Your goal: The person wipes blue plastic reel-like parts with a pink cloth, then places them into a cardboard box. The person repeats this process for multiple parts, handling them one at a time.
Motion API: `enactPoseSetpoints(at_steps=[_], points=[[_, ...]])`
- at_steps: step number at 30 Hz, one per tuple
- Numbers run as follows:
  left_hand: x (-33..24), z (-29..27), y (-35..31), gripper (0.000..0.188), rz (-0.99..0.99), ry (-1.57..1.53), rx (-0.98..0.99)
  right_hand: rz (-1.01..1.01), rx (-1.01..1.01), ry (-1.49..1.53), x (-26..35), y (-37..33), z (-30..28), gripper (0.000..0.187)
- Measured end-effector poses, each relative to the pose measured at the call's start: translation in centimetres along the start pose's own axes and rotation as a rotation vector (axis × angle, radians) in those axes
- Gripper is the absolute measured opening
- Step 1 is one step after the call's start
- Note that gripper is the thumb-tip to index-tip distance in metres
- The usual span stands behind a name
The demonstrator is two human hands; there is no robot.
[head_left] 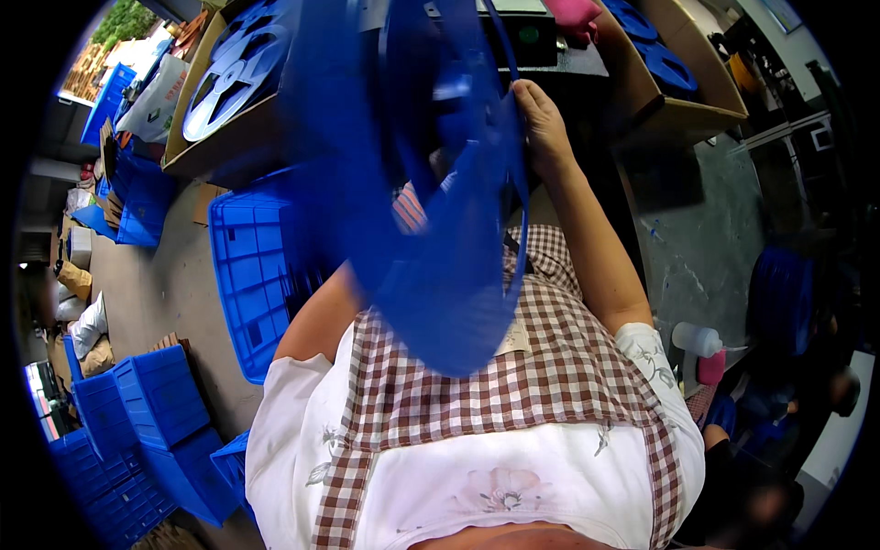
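Observation:
A large blue plastic reel (440, 302), smeared by motion, hangs tilted close in front of me and fills the upper middle. My right hand (543, 115) is closed at its thin right-hand rim, thumb and fingers pinching the edge. My left upper arm runs behind the reel, which hides my left hand. Through a gap in the reel a small pink-and-dark striped patch shows; I cannot make out what it is. More blue reels (234, 82) lie in a cardboard box (206, 137) at the far left, and others (665, 66) in a second box (692, 115) at the far right.
A blue crate (247, 275) stands left of me, with stacked blue bins (165, 394) beyond it on the floor. To the right is a grey tabletop (706, 229) with a white squeeze bottle (695, 339) near it. A pink object (575, 16) lies at the back.

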State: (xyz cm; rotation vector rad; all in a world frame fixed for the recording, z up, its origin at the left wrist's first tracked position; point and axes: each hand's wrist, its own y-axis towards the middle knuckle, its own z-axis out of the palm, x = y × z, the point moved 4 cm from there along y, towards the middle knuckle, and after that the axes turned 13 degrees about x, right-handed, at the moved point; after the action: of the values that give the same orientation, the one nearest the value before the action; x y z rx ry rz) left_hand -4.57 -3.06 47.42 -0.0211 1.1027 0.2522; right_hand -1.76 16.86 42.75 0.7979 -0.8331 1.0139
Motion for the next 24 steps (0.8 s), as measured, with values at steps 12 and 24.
enactPoseSetpoints(at_steps=[12,24], points=[[-9.7,-2.9,-13.2,0.068,0.438,0.493,-0.433,-0.031,0.164,-0.088,-0.4,1.7,7.3,0.036],[-3.7,-1.8,-5.0,0.068,0.416,0.343,-0.357,0.043,0.146,-1.168,6.2,5.9,4.8,0.062]])
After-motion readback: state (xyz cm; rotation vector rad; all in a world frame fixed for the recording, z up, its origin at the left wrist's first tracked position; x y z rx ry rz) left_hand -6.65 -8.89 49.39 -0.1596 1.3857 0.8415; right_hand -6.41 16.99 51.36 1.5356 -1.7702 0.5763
